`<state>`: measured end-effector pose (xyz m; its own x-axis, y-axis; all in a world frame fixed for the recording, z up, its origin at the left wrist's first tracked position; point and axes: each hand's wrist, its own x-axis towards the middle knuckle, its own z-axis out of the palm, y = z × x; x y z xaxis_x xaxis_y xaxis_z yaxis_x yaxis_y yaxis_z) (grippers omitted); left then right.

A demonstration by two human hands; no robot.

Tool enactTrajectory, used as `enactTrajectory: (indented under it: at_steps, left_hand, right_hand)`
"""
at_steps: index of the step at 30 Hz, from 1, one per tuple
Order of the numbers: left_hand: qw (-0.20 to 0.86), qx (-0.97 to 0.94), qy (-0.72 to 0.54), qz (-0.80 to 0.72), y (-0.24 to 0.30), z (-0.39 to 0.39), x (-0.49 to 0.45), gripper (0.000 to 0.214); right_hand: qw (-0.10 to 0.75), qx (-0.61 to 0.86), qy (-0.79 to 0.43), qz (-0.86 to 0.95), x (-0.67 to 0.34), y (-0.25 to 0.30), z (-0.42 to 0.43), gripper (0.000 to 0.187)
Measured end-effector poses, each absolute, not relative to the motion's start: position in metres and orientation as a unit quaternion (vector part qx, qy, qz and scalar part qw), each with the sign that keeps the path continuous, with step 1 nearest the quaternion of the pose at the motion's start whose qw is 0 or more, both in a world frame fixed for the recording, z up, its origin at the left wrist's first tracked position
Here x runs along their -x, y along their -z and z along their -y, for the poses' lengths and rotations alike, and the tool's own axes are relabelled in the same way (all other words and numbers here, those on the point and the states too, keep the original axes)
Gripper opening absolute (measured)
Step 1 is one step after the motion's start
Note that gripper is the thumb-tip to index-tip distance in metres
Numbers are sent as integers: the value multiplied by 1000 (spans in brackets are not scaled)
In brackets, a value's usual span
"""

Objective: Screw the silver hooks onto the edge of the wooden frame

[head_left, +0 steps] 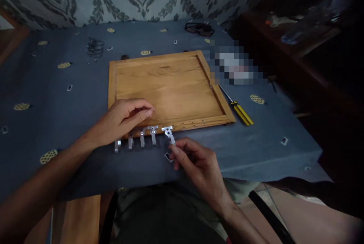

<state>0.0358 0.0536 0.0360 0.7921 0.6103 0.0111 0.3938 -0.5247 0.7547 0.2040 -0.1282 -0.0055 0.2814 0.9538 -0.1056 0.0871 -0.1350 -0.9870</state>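
Note:
A framed wooden panel (167, 84) lies flat on the blue tablecloth. Along its near edge several silver metal hooks (142, 138) stick out toward me, some with screw heads showing. My right hand (199, 164) pinches another metal hook (168, 132) by its lower end, its T-shaped plate lying at the panel's near edge. To the right of it a row of small dark holes (183, 127) runs along the front rail. Over the panel's near left part, my left hand (129, 117) has thumb and fingertips pressed together; anything between them is too small to make out.
A screwdriver (241, 113) with a yellow and black handle lies against the panel's right side. Farther back are sunglasses (200, 29), a small pile of dark metal pieces (95, 48) and a blurred-out item (236, 65). A clear bottle (298, 31) lies on dark furniture at right.

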Motion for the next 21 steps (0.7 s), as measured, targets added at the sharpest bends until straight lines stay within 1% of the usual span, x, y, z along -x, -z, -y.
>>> enactTrajectory:
  at_steps: [5, 15, 18, 21]
  left_hand:
    - [374, -877, -135, -270, -31, -53, -35, 34]
    - [372, -884, -131, -253, -28, -53, -32, 36]
    - [370, -884, -147, -246, -22, -53, -30, 35]
    - [369, -883, -161, -240, -19, -54, -26, 35]
  right_hand:
    - [493, 624, -433, 424, -207, 4, 125, 32]
    - [489, 621, -458, 406, -206, 4, 122, 31]
    - [485, 622, -461, 406, -202, 6, 122, 33]
    - [488, 621, -461, 405, -200, 11, 122, 38]
